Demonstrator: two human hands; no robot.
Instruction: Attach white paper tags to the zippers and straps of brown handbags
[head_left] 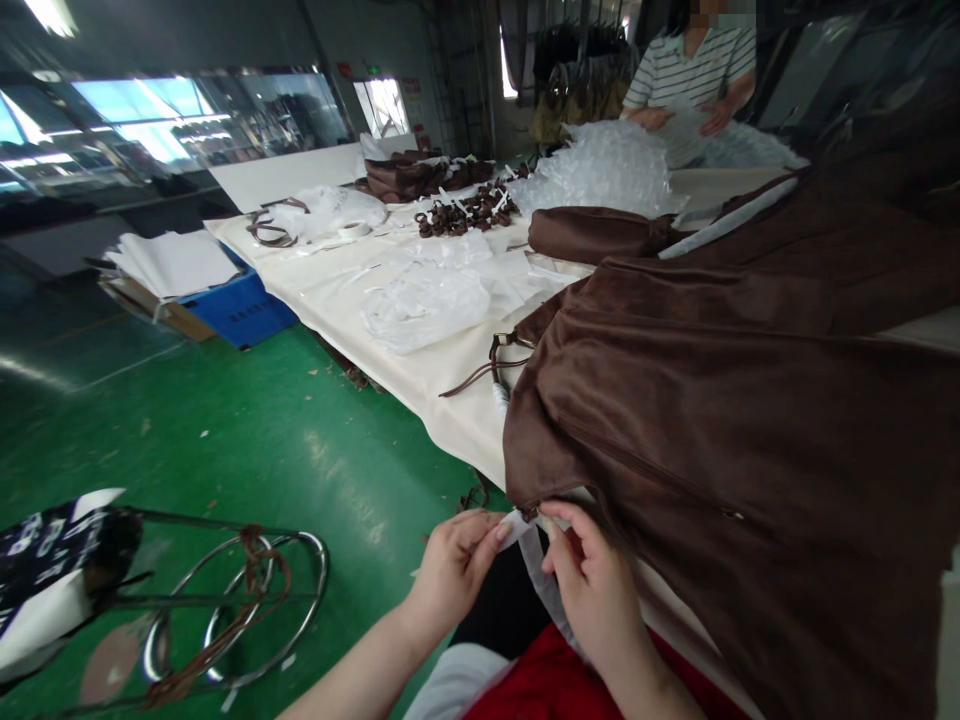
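At six o'clock, left hand (457, 565) and right hand (596, 580) meet at the brown leather-like piece's (675, 420) near corner.
From the head view, the left fingers pinch a white strip (514, 528), apparently steadying it; the right fingertips draw together close by, though what they grip is too small to tell. The brown piece spreads towards three o'clock, the worktop (307, 268) seemingly bearing its weight so both hands can work the edge. Clear plastic (427, 305) lies at eleven.
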